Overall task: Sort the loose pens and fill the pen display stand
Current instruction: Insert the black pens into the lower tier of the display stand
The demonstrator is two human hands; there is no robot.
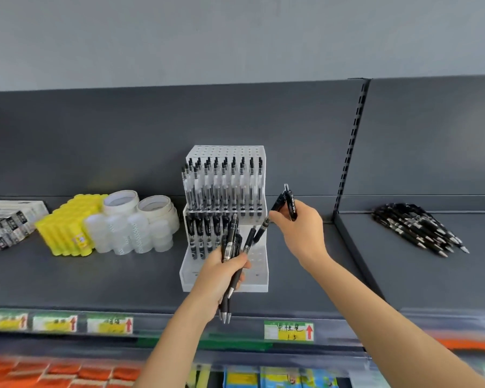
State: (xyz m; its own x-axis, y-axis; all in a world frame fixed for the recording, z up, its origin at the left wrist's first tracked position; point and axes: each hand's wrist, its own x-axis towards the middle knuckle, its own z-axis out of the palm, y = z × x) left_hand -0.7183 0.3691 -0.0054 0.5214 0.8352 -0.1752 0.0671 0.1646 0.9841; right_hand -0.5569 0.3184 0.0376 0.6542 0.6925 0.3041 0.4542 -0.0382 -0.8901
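Note:
A white tiered pen display stand point(259, 281) sits mid-shelf. Its upper tier is full of black pens; the lower tier holds several pens at its left side, with bare holes at the right. My left hand point(219, 275) grips a bundle of black pens point(230, 242) in front of the stand, tips pointing down. My right hand point(298, 222) holds black pens point(287, 201) at the stand's right edge, one of them slanting down toward the lower tier. A pile of loose black pens point(415, 226) lies on the shelf section to the right.
Left of the stand are rolls of tape point(121, 203), clear containers point(129, 233), yellow glue sticks point(67, 225) and boxes point(9, 219). A vertical divider point(350, 152) separates the right shelf section. Price labels point(289, 330) line the shelf's front edge, with more goods below.

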